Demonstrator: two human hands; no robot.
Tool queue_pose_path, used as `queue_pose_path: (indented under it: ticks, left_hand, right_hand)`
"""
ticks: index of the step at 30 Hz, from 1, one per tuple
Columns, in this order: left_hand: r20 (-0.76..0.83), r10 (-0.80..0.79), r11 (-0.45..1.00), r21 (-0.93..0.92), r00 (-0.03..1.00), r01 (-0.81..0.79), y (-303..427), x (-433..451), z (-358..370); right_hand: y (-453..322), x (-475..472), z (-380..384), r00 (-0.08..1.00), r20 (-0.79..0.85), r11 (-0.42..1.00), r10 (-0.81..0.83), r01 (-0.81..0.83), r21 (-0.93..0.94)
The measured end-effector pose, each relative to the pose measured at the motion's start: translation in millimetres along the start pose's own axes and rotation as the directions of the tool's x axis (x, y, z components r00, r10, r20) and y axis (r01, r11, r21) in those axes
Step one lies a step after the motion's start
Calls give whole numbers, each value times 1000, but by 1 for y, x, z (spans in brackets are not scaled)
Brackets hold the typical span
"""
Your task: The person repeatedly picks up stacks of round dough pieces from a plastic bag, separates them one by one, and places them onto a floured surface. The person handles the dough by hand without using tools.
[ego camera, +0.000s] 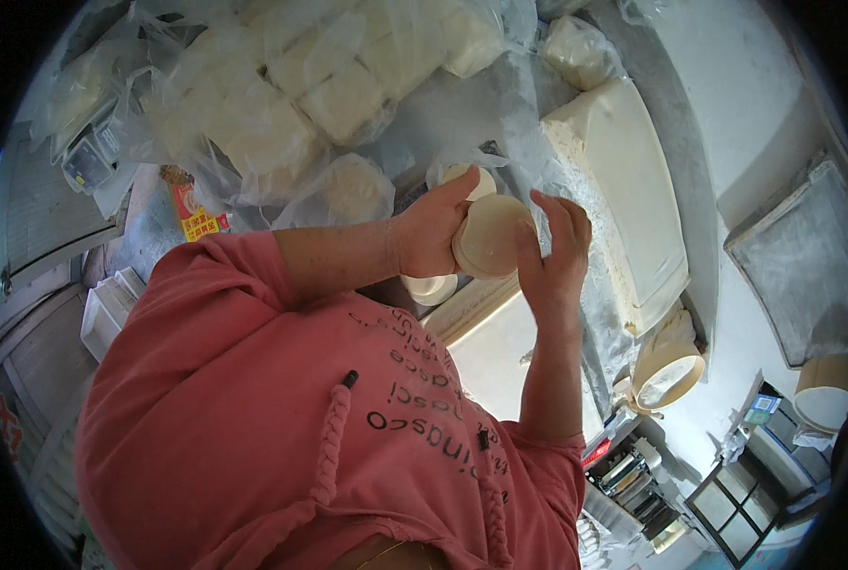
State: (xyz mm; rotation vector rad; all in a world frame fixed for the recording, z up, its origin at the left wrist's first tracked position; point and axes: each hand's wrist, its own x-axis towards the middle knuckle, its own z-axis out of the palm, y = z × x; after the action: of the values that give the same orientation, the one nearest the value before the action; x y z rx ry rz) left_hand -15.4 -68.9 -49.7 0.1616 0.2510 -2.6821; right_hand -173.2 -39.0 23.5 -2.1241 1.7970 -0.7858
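Observation:
My left hand holds a short stack of round, pale dough wrappers in front of my chest, its thumb along the far side. At the right edge of this stack is my right hand. Its thumb touches the top wrapper's rim, while the other fingers are spread and hold nothing. Just beyond my left thumb, more pale rounds show in a clear plastic bag. Another round stack lies lower down, partly hidden by my left hand.
Clear bags of pale, square-cut stacks fill the upper left. A thick, folded dough sheet lies on the right over a floured surface. A red and yellow packet sits at left, and a cream cylinder lower right.

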Motion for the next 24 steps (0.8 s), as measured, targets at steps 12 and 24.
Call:
queue_pose_path:
  ticks: [12,24]
  left_hand:
    - [-169,0,999,38,986,7,3,5,-12]
    - [-218,53,999,7,975,-53,1,6,-11]
  right_hand:
    - [-2,-2,-6,989,-146,999,-4,12,52]
    - [-13,-27,16,891,-8,854,454,-433,288]
